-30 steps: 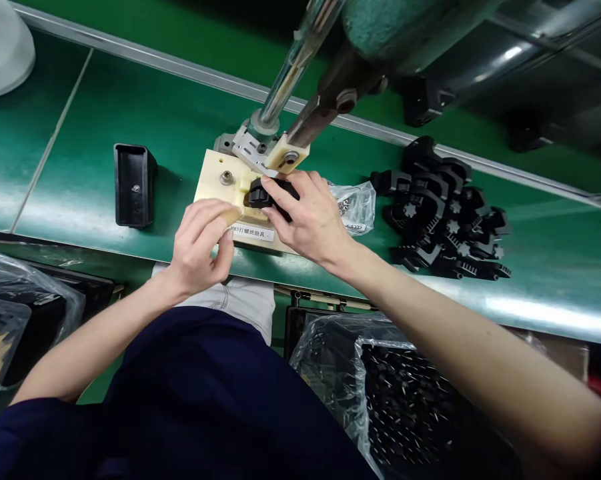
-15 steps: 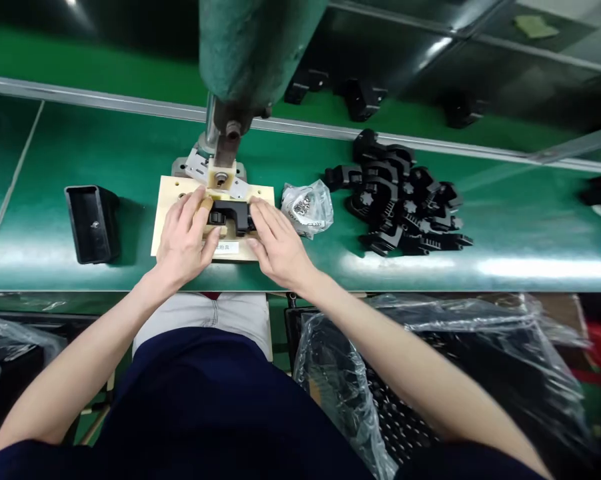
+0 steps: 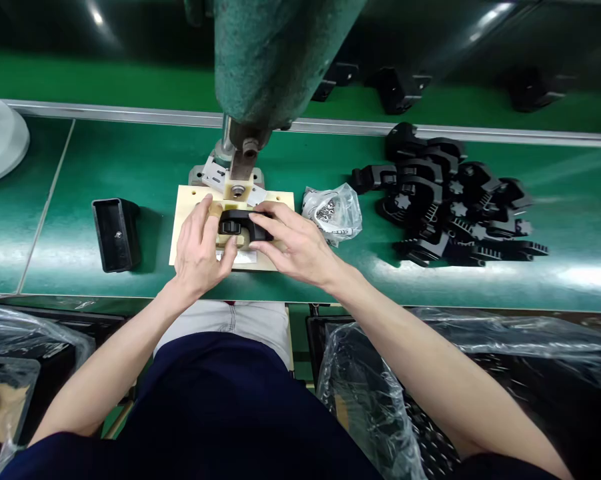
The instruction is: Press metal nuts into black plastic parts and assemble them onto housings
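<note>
A black curved plastic part (image 3: 251, 219) lies over the cream-coloured jig (image 3: 184, 212) beneath the press. My left hand (image 3: 199, 247) is closed about its left end, with a tan wrap on one finger and the thumb along the near side. At the other end, my right hand (image 3: 300, 245) grips the part between thumb and fingers. The press ram (image 3: 243, 163) stands just behind the part, above the jig. A white label on the jig's front is partly covered by my hands.
To the right sit a clear bag of small metal pieces (image 3: 333, 212) and a heap of black plastic parts (image 3: 445, 193). On the left stands an open black box (image 3: 116, 235). Plastic-lined crates (image 3: 370, 373) are below the bench edge. The green press column (image 3: 280, 60) rises ahead.
The view has shifted, so the bench things appear farther right. My right hand's fingers have moved from the part's right end onto its top, and the part looks slightly turned.
</note>
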The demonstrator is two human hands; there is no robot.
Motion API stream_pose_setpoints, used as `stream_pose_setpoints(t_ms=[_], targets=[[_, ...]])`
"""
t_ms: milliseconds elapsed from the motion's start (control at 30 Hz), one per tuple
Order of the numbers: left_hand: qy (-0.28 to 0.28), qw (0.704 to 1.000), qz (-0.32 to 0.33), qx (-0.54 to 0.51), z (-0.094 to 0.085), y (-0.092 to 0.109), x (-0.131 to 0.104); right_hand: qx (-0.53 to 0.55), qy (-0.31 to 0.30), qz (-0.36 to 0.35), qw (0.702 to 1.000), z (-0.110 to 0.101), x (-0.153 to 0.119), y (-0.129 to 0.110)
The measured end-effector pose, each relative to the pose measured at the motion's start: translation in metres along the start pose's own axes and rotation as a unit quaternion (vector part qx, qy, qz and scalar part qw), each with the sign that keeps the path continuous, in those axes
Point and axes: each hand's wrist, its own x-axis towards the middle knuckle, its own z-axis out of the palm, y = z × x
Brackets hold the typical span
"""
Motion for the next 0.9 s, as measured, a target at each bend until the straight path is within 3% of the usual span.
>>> stream_pose_setpoints(t_ms=[100, 167, 267, 367, 467, 567, 633, 700, 800, 900], targets=[[0.014, 1.000, -0.001, 0.003, 0.001, 0.000, 0.001, 0.013, 0.067, -0.024, 0.997, 0.011, -0.006, 0.003], [0.015, 1.000, 0.008, 0.003, 0.000, 0.000, 0.001, -0.037, 0.083, -0.031, 0.995, 0.014, -0.008, 0.001], [0.009, 0.999, 0.031, 0.003, -0.002, -0.002, -0.001, -0.148, 0.010, -0.022, 0.989, 0.007, -0.006, -0.007], [-0.007, 0.998, 0.070, 0.004, -0.004, -0.005, -0.004, -0.192, -0.067, -0.004, 0.979, -0.001, -0.003, -0.017], [-0.009, 0.996, 0.088, -0.002, -0.004, -0.008, -0.006, -0.178, -0.076, 0.014, 0.981, -0.004, -0.003, -0.021], [-0.005, 0.996, 0.087, -0.003, -0.003, -0.009, -0.007, -0.119, -0.055, 0.020, 0.991, -0.015, -0.006, -0.009], [-0.007, 0.996, 0.089, -0.003, -0.003, -0.010, -0.007, -0.092, 0.012, 0.086, 0.992, -0.031, -0.009, 0.007], [-0.010, 0.996, 0.088, -0.005, -0.003, -0.011, -0.007, -0.096, 0.062, 0.236, 0.965, -0.047, -0.012, 0.028], [-0.013, 0.996, 0.083, -0.004, -0.003, -0.011, -0.007, -0.082, -0.008, 0.446, 0.891, -0.057, -0.018, 0.055], [-0.009, 0.996, 0.088, 0.007, -0.003, -0.010, -0.005, -0.037, -0.043, 0.488, 0.871, -0.050, -0.022, 0.066]])
